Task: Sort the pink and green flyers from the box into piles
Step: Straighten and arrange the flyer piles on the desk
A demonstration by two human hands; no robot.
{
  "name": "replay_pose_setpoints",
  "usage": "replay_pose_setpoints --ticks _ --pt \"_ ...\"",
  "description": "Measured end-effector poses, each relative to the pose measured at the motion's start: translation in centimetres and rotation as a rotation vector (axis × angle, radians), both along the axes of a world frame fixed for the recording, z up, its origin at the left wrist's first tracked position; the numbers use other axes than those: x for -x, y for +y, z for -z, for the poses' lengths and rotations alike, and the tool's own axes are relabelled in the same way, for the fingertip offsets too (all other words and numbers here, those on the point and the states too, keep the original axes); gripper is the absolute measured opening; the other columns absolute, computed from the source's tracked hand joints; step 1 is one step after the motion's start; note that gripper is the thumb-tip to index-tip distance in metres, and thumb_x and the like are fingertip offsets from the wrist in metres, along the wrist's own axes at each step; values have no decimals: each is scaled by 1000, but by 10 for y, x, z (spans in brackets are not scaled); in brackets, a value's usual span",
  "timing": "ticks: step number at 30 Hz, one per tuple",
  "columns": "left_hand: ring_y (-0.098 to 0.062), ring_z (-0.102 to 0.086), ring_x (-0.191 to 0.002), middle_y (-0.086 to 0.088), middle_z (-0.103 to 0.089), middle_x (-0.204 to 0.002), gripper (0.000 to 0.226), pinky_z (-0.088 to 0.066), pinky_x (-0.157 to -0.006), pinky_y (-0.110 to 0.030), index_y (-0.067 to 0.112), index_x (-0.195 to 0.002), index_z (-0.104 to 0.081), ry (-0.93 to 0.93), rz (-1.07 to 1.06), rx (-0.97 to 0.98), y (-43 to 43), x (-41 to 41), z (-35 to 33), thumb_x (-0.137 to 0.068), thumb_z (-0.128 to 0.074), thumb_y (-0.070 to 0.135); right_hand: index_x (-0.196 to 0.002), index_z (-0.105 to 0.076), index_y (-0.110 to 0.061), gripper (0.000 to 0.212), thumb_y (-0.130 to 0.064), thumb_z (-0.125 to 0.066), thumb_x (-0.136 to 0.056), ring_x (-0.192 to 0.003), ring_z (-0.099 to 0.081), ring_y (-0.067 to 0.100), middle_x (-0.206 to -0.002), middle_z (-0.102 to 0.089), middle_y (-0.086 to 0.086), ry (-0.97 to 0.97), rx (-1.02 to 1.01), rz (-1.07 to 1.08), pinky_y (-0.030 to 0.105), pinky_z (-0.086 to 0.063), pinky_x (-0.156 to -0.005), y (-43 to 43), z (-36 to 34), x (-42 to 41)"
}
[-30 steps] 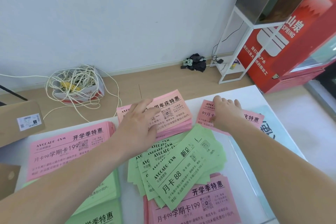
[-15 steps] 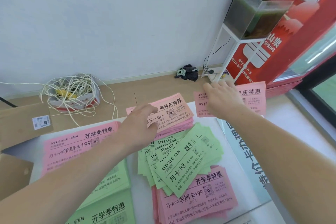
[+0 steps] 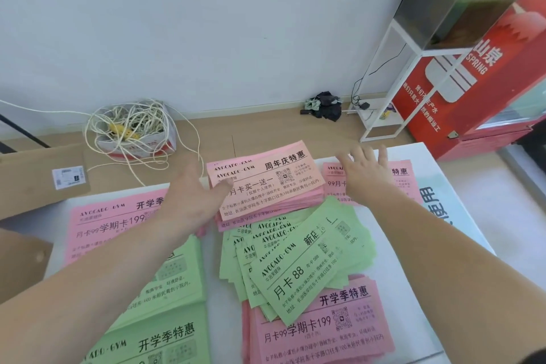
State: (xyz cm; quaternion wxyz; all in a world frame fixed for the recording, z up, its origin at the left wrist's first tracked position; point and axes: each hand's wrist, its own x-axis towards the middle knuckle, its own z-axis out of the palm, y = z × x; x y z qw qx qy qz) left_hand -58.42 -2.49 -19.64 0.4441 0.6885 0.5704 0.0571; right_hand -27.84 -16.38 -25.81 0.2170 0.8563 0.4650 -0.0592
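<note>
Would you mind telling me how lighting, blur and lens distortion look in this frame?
Head view: soft, even light, no hard shadows or glare; the wide-angle lens tilts the white stand and red machine at right; the right hand is slightly motion-blurred; large print on the top green flyer is legible, fine print soft.
</note>
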Motion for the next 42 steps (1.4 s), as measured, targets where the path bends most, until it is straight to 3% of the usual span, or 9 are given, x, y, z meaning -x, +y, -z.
replay_pose_setpoints --ticks 3,6,10,14,20,27,32,35,42 --pt "-23 -60 -62 -4 -72 -96 70 -48 -49 -32 14 -133 -52 -57 -99 259 9 -3 5 -83 -78 54 -156 -31 -27 65 -12 -48 -95 -143 -31 32 -155 -34 8 187 -289 93 51 -25 -121 8 -15 9" --pt "-32 -60 -56 -17 -77 -91 74 -43 -49 -34 10 -118 -57 -113 -171 398 15 -2 12 -68 -80 59 -146 -52 -19 46 -42 -42 -107 -121 -58 30 -142 -56 7 742 -628 426 47 -49 -103 35 -44 38" --pt "-25 -58 -46 -10 -77 -73 37 -34 -54 -29 11 -103 -63 -128 -221 475 17 -10 7 -87 -78 40 -113 -73 -27 45 -62 -74 -85 -94 -76 21 -103 -79 -3 1152 -382 591 45 -61 -90 54 -50 58" --pt "-22 -66 -59 -7 -80 -82 16 -37 -56 -24 16 -96 -69 -104 -268 535 17 -18 10 -89 -78 28 -118 -68 -22 49 -55 -78 -83 -98 -73 20 -110 -76 -2 1058 -441 591 43 -60 -92 58 -36 59" --pt "-18 -58 -63 -6 -76 -92 16 -30 -57 -25 17 -99 -69 -64 -224 498 16 -27 15 -91 -78 27 -128 -64 -12 67 -60 -21 -107 -110 -60 33 -120 -68 14 689 -412 472 41 -48 -99 34 -30 59" --pt "-26 -67 -95 -5 -77 -107 12 -39 -76 -34 19 -100 -70 -109 -233 533 16 -31 27 -92 -77 26 -132 -60 -5 71 -52 -13 -110 -124 -54 37 -124 -61 21 616 -402 568 44 -40 -103 -1 -22 39" --pt "-28 -68 -97 -6 -77 -107 17 -40 -73 -34 19 -105 -72 -98 -233 509 17 -32 27 -92 -78 27 -84 -57 -31 40 -60 -38 -105 -86 -59 19 -84 -59 -9 689 -662 470 34 -42 -74 14 -31 47" --pt "-27 -70 -91 -6 -79 -99 16 -43 -86 -42 19 -96 -72 -96 -264 516 17 -31 26 -87 -83 26 -96 -74 -23 39 -61 -64 -93 -89 -70 14 -92 -76 -9 1110 -615 621 34 -54 -80 41 -37 63" --pt "-37 -73 -100 -9 -81 -96 73 -34 -107 -70 16 -97 -78 -114 -265 696 30 -37 37 -29 -102 32 -100 -75 -18 19 -33 -81 -89 -90 -76 23 -94 -80 0 1109 -584 672 44 -62 -86 46 -23 46"
